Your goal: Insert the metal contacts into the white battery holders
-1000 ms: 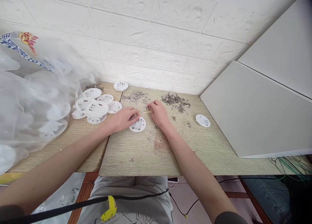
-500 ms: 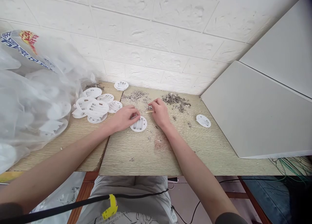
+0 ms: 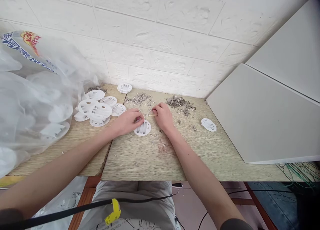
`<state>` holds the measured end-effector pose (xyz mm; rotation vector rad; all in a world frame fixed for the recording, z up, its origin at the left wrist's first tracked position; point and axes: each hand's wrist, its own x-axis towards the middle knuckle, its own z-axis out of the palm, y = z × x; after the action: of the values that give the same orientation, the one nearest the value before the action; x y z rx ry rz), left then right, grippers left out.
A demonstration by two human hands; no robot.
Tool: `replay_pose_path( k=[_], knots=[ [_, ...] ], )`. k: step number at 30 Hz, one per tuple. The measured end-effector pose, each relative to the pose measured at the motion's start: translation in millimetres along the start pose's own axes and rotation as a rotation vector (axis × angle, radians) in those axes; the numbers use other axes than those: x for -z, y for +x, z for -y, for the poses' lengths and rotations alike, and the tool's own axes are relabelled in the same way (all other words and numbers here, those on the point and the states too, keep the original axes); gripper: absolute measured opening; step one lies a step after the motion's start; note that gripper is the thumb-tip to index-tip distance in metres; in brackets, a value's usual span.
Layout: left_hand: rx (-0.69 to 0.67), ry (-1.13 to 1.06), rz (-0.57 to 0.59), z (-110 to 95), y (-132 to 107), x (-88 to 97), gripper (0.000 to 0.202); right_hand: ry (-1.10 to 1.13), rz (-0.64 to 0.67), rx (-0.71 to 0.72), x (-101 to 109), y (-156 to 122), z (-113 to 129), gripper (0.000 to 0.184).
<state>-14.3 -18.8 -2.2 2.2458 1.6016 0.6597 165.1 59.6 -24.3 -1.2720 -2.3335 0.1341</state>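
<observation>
My left hand (image 3: 128, 120) is closed at the upper left edge of a round white plastic battery holder (image 3: 142, 129), its thumb on the rim. The holder lies flat on the table with its slots facing up. To the right, my right hand (image 3: 163, 116) pinches a thin pale stick (image 3: 151, 115) whose tip points left, just above the holder. Small metal contact pieces (image 3: 138, 98) lie in a loose spread behind both hands. A denser, darker heap of metal pieces (image 3: 178, 101) sits beyond my right hand.
Several white round holders (image 3: 100, 111) are piled at left beside a large clear plastic bag (image 3: 32, 99). Single holders lie by the wall (image 3: 124, 87) and at right (image 3: 208, 124). A grey-white panel (image 3: 270, 120) slants along the right. Green wires (image 3: 301, 172) hang near the table's right corner.
My right hand's fingers have drawn in and dipped slightly, and more of the stick shows toward the left. My left hand and the holder stay in place.
</observation>
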Motion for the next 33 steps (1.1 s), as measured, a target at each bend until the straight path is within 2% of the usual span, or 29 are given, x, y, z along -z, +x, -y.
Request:
replay_pose_path(
  k=[7,12,16,19,23,26,33],
  knots=[
    [-0.009,0.000,-0.008,0,0,-0.4,0.024,0.007,-0.007,-0.017,0,0,0,0.022],
    [-0.008,0.006,-0.015,1,0,-1.1,0.024,0.054,-0.107,0.007,1,0,1,0.023],
    [-0.002,0.005,-0.023,1,-1,-1.1,0.024,0.143,-0.167,-0.008,5,-1,5,0.015],
    [0.011,-0.029,-0.066,1,-1,-0.8,0.026,0.250,-0.125,0.008,7,-3,8,0.011],
    [0.012,-0.071,-0.194,2,0,0.0,0.027,0.330,-0.024,0.167,7,-9,17,0.010],
    [-0.004,-0.080,-0.265,2,0,0.9,0.022,0.347,0.004,0.255,7,-12,23,0.012],
    [-0.042,-0.085,-0.321,3,0,0.2,0.016,0.411,-0.004,0.247,7,-16,26,0.015]
  ],
)
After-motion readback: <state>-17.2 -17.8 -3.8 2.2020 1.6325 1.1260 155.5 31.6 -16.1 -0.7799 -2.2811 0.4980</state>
